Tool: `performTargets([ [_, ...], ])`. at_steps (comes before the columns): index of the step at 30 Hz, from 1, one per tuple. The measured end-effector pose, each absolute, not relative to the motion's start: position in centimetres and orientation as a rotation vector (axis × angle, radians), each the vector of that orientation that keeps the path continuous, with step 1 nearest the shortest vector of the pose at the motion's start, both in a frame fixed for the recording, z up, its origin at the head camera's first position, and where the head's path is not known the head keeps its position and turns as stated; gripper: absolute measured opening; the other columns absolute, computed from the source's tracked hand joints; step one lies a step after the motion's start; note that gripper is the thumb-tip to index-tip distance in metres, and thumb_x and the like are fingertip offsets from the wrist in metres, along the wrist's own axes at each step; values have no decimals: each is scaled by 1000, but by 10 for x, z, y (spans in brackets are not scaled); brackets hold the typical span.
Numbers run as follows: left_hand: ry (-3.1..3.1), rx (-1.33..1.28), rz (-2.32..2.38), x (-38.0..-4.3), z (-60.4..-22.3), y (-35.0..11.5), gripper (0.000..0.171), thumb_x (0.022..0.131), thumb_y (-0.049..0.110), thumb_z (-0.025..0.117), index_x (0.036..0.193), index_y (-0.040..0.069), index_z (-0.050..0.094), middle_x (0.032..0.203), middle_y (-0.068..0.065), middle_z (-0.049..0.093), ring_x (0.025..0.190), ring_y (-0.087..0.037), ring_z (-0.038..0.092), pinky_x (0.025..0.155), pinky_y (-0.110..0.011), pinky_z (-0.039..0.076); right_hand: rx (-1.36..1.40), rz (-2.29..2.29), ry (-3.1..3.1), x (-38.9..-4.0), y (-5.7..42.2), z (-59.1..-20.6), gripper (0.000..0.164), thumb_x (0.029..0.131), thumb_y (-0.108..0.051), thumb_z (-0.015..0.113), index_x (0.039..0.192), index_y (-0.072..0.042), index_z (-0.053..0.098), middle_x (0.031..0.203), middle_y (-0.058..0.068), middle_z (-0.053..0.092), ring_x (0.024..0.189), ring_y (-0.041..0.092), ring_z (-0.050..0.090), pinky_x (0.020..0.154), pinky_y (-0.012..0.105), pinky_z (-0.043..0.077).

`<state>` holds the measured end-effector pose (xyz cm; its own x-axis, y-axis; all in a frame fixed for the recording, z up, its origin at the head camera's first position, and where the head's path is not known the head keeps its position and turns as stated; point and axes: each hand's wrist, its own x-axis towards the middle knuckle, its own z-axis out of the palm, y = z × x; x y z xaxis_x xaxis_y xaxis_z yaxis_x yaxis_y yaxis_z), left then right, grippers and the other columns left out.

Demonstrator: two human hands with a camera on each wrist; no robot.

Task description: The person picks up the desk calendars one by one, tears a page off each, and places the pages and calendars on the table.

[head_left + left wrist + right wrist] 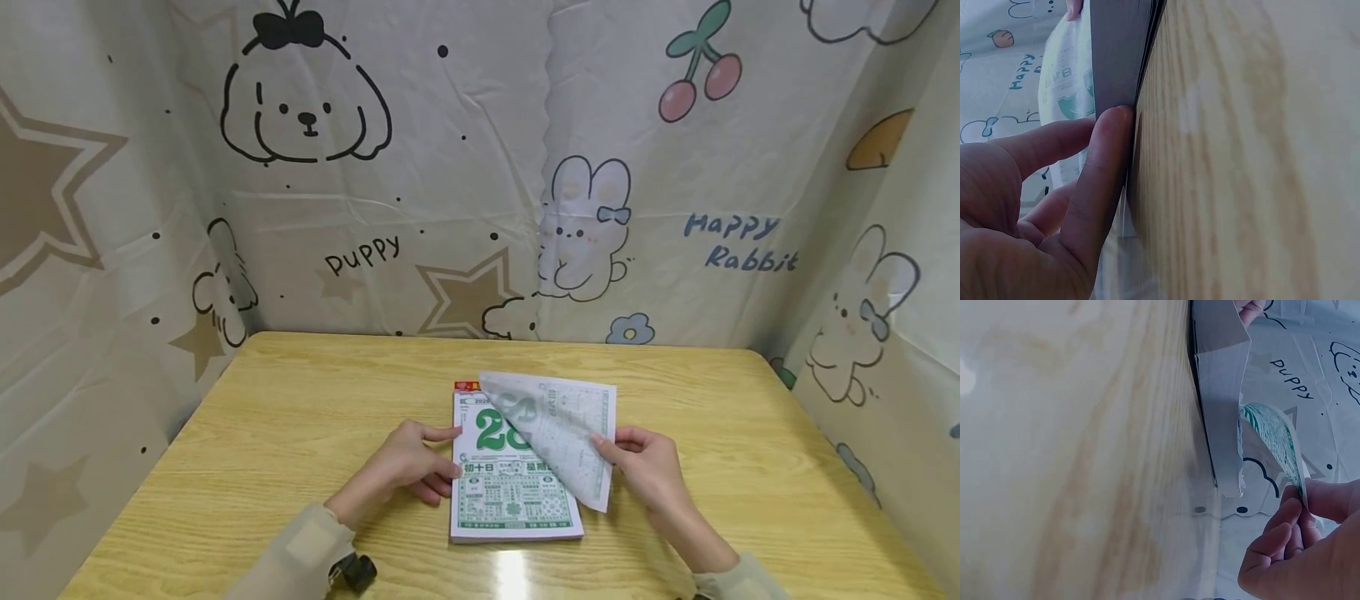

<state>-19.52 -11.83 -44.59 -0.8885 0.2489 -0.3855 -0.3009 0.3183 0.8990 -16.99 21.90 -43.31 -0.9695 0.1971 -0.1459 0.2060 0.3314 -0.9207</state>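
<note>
A thick tear-off calendar lies flat on the table, its showing page printed in green with a large 28. My left hand is at the calendar's left side. Up close in the left wrist view, fingertips press against the side of the paper block. My right hand pinches the edge of a thin calendar page between thumb and fingers. That page is lifted and folded back toward the upper right, covering part of the 28. In the right wrist view the pinched page curves up from the block.
The calendar stands on a yellow wood-grain table. A pale printed cloth hangs behind and on both sides of it. A small black device sits at the left wrist.
</note>
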Motion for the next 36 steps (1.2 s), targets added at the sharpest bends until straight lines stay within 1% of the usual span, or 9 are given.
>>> performTargets([
  [11,2123,-43,1615,-194,-449,-117,67,86,-1,85,148,7,61,80,-17,75,60,-24,73,55,-40,66,406,-1795,2550,-169,220,-433,33,95,-19,81,111,8,70,91,5,72,85,14,63,71,24,56],
  [24,2134,-40,1608,-194,-449,-116,67,86,-1,84,148,7,61,79,-17,75,58,-22,72,54,-39,65,417,-1814,2545,-170,221,-435,31,95,-18,82,108,7,71,88,3,71,82,14,62,67,23,54],
  [36,2144,-56,1601,-196,-448,-118,66,86,0,85,148,7,62,80,-17,75,58,-22,73,56,-40,66,434,-1839,2524,-171,227,-434,34,96,-18,80,113,9,69,89,2,71,83,14,62,68,23,54],
])
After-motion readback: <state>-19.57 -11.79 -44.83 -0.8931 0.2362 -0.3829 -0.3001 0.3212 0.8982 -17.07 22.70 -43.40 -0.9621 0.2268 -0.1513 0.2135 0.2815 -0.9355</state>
